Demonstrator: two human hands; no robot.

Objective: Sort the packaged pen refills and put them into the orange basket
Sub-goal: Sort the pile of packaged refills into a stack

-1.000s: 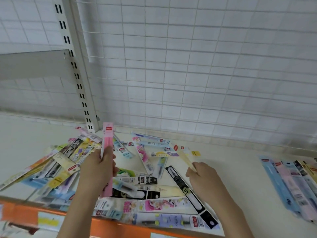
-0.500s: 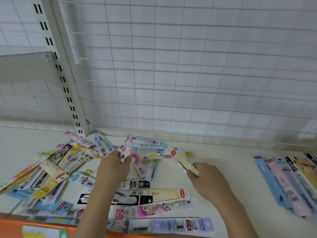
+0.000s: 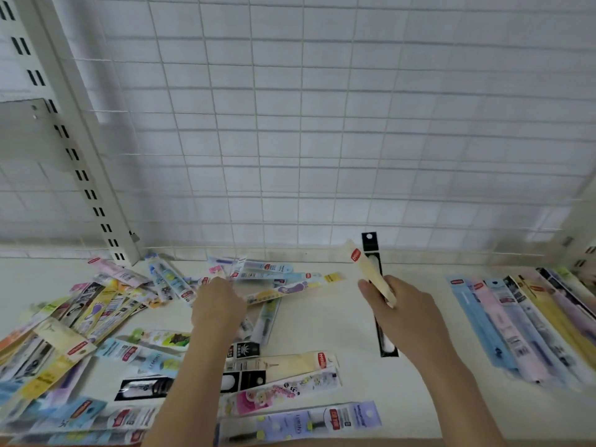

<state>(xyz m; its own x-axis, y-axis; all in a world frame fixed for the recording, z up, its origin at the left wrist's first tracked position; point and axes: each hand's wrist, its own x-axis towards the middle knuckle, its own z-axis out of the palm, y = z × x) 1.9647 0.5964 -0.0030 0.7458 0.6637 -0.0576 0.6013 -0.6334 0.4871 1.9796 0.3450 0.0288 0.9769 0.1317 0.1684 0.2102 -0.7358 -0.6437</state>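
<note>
Loose pile (image 3: 135, 356): packaged refills strewn near and left of the right hand, apparently not yet sorted.
Left hand (image 3: 217, 306): down on the pile, left of the right hand; grip hidden, cannot tell.
Right hand (image 3: 400, 312): fingers curled round a cream pack (image 3: 367, 269) and a black pack (image 3: 383, 345), seemingly gathered as picks.
Sorted row (image 3: 529, 321): side by side, right of the right hand.
Orange basket: not visible.

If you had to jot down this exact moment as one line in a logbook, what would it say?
right hand: grips cream pack and black pack | left hand: reaching into loose pile | sorted row: right | basket: unseen
</note>
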